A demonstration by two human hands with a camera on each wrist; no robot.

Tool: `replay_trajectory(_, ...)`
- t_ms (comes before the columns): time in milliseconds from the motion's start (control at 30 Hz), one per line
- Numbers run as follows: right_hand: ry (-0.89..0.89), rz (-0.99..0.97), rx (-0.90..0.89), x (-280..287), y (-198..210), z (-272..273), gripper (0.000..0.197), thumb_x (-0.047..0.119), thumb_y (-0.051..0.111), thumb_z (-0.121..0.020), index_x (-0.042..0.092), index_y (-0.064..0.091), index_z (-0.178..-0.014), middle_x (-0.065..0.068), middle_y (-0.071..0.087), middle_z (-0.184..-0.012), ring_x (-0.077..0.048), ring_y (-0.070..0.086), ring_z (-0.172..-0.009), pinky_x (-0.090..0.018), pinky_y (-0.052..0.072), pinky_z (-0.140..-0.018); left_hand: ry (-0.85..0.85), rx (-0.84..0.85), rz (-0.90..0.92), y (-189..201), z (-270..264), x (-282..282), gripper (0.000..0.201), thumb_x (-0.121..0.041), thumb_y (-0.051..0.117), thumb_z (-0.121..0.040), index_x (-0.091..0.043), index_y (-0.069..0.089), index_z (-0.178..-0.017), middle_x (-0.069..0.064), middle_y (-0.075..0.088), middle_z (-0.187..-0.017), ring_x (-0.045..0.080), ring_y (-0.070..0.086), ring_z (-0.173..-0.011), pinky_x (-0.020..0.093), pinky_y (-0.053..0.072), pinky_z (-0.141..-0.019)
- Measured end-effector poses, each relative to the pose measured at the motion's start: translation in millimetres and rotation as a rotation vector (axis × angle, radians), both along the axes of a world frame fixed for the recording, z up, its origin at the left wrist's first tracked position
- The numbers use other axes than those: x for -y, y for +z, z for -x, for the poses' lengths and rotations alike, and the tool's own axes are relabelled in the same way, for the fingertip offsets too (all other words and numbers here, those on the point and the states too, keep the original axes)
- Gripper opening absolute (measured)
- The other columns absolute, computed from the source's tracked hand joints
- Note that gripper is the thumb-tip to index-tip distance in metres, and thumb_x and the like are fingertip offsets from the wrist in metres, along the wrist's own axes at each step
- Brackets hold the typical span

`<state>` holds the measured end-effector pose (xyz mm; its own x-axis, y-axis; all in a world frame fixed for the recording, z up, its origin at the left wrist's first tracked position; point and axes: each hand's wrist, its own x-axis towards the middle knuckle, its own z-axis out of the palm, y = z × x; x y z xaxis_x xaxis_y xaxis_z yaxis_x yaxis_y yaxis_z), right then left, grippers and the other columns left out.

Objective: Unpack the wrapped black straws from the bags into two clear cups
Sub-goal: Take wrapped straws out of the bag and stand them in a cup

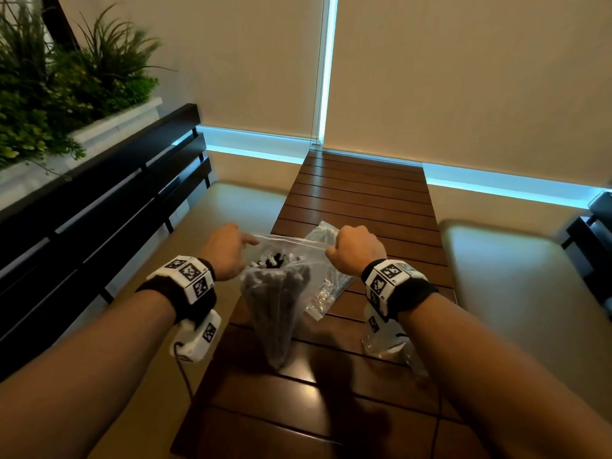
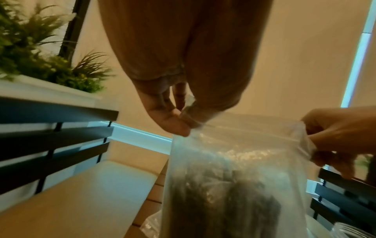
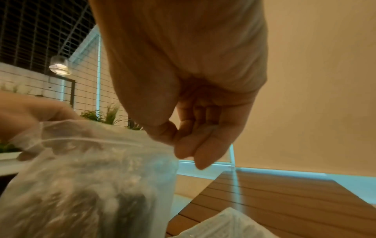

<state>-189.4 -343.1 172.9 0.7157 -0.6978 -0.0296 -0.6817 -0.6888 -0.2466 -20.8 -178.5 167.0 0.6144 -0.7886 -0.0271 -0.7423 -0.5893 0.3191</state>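
Note:
A clear zip bag (image 1: 278,293) full of wrapped black straws (image 1: 281,309) hangs upright over the wooden table (image 1: 364,200). My left hand (image 1: 228,250) pinches the bag's top left corner, seen close in the left wrist view as thumb and finger on the plastic (image 2: 185,119). My right hand (image 1: 357,250) pinches the top right corner (image 3: 173,141). The bag's mouth is stretched between both hands. A second bag (image 1: 331,283) lies flat on the table behind it. A clear cup (image 1: 387,342) stands partly hidden under my right wrist.
A black slatted bench back (image 1: 99,207) and a cream seat cushion (image 1: 231,200) run along the left. Another cushion (image 1: 516,276) lies to the right. A white planter with green plants (image 1: 49,87) sits behind the bench. Beige blinds (image 1: 463,77) close the far end.

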Motion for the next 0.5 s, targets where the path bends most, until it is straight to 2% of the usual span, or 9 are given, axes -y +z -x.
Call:
replay_trajectory(100,0.198,0.178,0.072,-18,9,-4,0.019,0.019,0.055,-0.089,0.020,0.044,-0.074,0.002,0.051,-0.078,-0.019,0.053,-0.069,-0.033,0.053,-0.065,-0.091,0.022,0.068,10,13,7,0.055,0.001,0.064,-0.085,-0.016,0.054,-0.137,0.002,0.048,-0.109,0.016,0.047,-0.096,0.026,0.043,-0.085)
replay_trajectory(167,0.428,0.176,0.127,-36,12,-19,0.005,0.015,0.054,-0.091,0.016,0.054,-0.086,0.002,0.051,-0.082,-0.017,0.050,-0.070,-0.032,0.049,-0.063,-0.172,0.004,0.105,17,25,13,0.052,0.000,0.063,-0.086,-0.019,0.057,-0.134,0.003,0.048,-0.109,0.019,0.048,-0.097,0.030,0.045,-0.087)
replay_trajectory(233,0.590,0.123,0.070,-49,8,-35,0.006,0.010,0.056,-0.089,0.012,0.062,-0.087,-0.003,0.055,-0.084,-0.021,0.053,-0.071,-0.034,0.046,-0.063,-0.247,-0.007,0.143,19,32,15,0.051,-0.002,0.066,-0.082,-0.024,0.061,-0.128,-0.001,0.047,-0.107,0.019,0.049,-0.097,0.034,0.046,-0.086)
replay_trajectory(300,0.625,0.088,0.006,-51,-8,-48,0.009,0.007,0.058,-0.085,0.007,0.067,-0.086,-0.011,0.063,-0.092,-0.028,0.058,-0.085,-0.034,0.047,-0.073,-0.283,-0.012,0.176,19,35,13,0.048,-0.002,0.068,-0.080,-0.025,0.064,-0.123,-0.005,0.045,-0.105,0.019,0.050,-0.098,0.033,0.047,-0.084)
replay_trajectory(400,0.484,0.079,-0.116,-47,-28,-58,0.023,0.020,0.050,-0.092,0.009,0.070,-0.099,-0.012,0.067,-0.110,-0.027,0.059,-0.105,-0.035,0.050,-0.083,-0.310,-0.016,0.163,19,40,6,0.047,0.001,0.063,-0.083,-0.018,0.063,-0.126,-0.002,0.049,-0.114,0.016,0.050,-0.097,0.029,0.048,-0.082)
replay_trajectory(500,0.429,0.081,-0.178,-56,-25,-59,0.026,0.021,0.044,-0.099,0.010,0.065,-0.109,-0.009,0.066,-0.105,-0.027,0.061,-0.109,-0.036,0.048,-0.085,-0.341,-0.034,0.104,15,47,-3,0.051,0.000,0.060,-0.087,-0.019,0.055,-0.135,-0.002,0.048,-0.122,0.014,0.048,-0.103,0.026,0.046,-0.087)
